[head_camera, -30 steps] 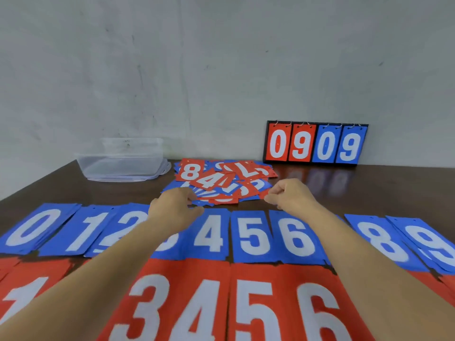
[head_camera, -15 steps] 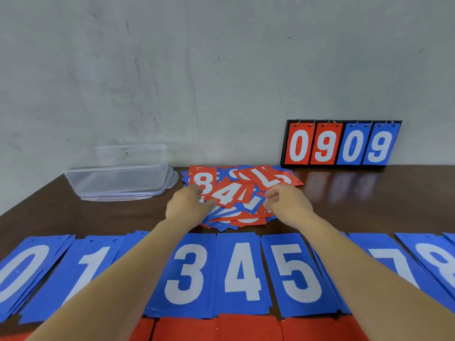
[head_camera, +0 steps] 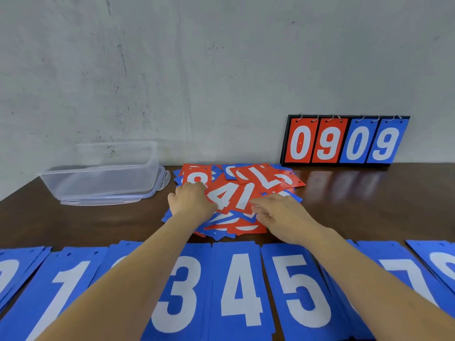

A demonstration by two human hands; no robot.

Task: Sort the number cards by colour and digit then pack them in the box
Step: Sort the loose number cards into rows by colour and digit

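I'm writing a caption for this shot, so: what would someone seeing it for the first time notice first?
Probably the jumbled pile of red and blue number cards in the middle, with the left hand and right hand resting on it. Next, the tidy row of blue cards along the near edge, and the flip scoreboard reading 0909 standing at the far right.

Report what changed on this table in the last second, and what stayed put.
Both hands reached forward from the near edge onto the unsorted pile: the left hand now rests by the red 8, the right hand touches cards beside the red 4. Whether either grips a card is unclear. The clear box, the scoreboard and the blue row stayed put.
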